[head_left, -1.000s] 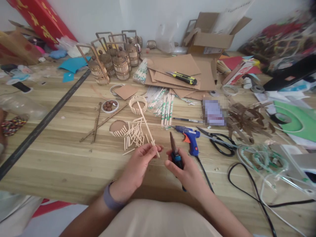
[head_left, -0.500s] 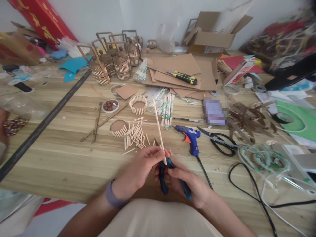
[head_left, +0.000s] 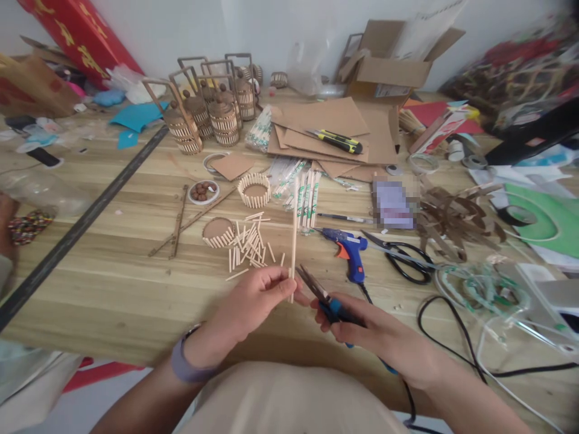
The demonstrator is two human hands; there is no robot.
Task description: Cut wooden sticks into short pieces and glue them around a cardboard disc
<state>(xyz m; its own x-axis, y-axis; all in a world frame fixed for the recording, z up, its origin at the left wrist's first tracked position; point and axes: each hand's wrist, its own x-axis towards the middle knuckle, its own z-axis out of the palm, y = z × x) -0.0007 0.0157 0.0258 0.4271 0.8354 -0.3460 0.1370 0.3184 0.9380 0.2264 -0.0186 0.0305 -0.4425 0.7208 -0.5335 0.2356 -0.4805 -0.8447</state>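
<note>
Between the thumb and fingers of my left hand (head_left: 266, 295) stands a thin wooden stick (head_left: 295, 235), held upright, with a short stick piece beside its lower end. My right hand (head_left: 357, 325) is closed round blue-handled pliers (head_left: 333, 306), whose dark jaws point up and left, just right of the stick and apart from it. Beyond my left hand lies a loose pile of short cut sticks (head_left: 251, 244). A cardboard disc (head_left: 217, 232) partly edged with sticks lies beside the pile, and a round basket (head_left: 254, 190) fully ringed with sticks sits behind it.
A blue glue gun (head_left: 350, 250) and black scissors (head_left: 409, 262) lie to the right, with cables beyond. Wrapped chopsticks (head_left: 308, 199), cardboard sheets (head_left: 325, 123) and a yellow-black cutter (head_left: 337, 141) are behind. Several finished lanterns (head_left: 224, 120) stand at the back left. A bowl of brown beads (head_left: 203, 192) is nearby.
The pliers have swung up and right, away from the stick's lower end, and their jaws now show. My left hand has moved slightly left, and the stick has turned more upright.
</note>
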